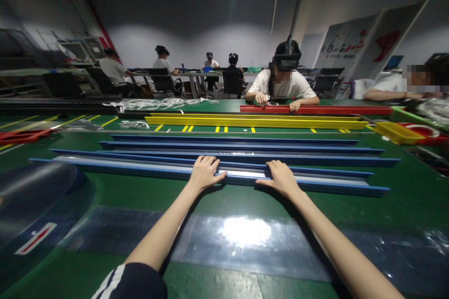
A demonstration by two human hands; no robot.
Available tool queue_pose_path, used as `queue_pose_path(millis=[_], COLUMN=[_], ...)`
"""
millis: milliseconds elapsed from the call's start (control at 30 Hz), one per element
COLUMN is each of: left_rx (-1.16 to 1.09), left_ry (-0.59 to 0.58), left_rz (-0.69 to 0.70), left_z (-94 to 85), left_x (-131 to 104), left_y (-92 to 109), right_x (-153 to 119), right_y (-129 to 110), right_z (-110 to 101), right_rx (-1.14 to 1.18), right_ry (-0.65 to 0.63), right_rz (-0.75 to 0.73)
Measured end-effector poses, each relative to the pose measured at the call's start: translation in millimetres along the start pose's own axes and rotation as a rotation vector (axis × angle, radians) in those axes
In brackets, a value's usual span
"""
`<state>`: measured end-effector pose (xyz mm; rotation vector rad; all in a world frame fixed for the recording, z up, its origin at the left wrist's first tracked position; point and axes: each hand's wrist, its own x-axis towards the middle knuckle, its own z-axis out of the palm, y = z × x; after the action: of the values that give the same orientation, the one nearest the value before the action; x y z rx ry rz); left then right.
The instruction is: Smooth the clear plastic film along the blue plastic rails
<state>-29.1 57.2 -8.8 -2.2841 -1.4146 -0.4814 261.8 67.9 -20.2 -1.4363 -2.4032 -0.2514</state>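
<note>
A long blue channel-shaped rail (326, 187) lies across the green table in front of me, with a pale strip (140, 168) along its inside. My left hand (206, 172) grips it near the middle, fingers over the far edge and thumb on the near edge. A short way to the right, my right hand (280, 177) holds the same rail in a like way. Just beyond it lie more blue rails (308, 157), parallel and close together. Under my forearms a clear plastic sheet (217, 254) is spread flat, reflecting the lights.
Yellow rails (256, 122) and red rails (336, 110) lie farther back. A person (286, 84) opposite has both hands at the red rails. Yellow tray (398, 133) stands at right. A curled clear sheet (35, 196) rises at left. White strips (164, 103) lie in a heap.
</note>
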Motion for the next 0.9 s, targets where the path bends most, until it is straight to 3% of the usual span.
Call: queue_pose_path(millis=[233, 400, 633, 900], left_rx=[-0.043, -0.053, -0.045, -0.006], left_ry=[-0.028, -0.051, -0.052, 0.005], left_rz=[-0.063, -0.094, -0.075, -0.117], left_z=[7.0, 9.3, 10.7, 22.1], left_x=[19.3, 17.5, 18.4, 11.2], left_y=[52.1, 55.2, 43.4, 2.6], right_x=[9.5, 9.7, -1.6, -29.3], right_y=[-48.0, -54.0, -29.9, 37.4], right_z=[3.4, 0.5, -8.4, -15.8], right_rx=[0.017, 0.035, 0.063, 0.022], right_ry=[0.026, 0.006, -0.074, -0.068], right_rz=[0.021, 0.015, -0.073, 0.064])
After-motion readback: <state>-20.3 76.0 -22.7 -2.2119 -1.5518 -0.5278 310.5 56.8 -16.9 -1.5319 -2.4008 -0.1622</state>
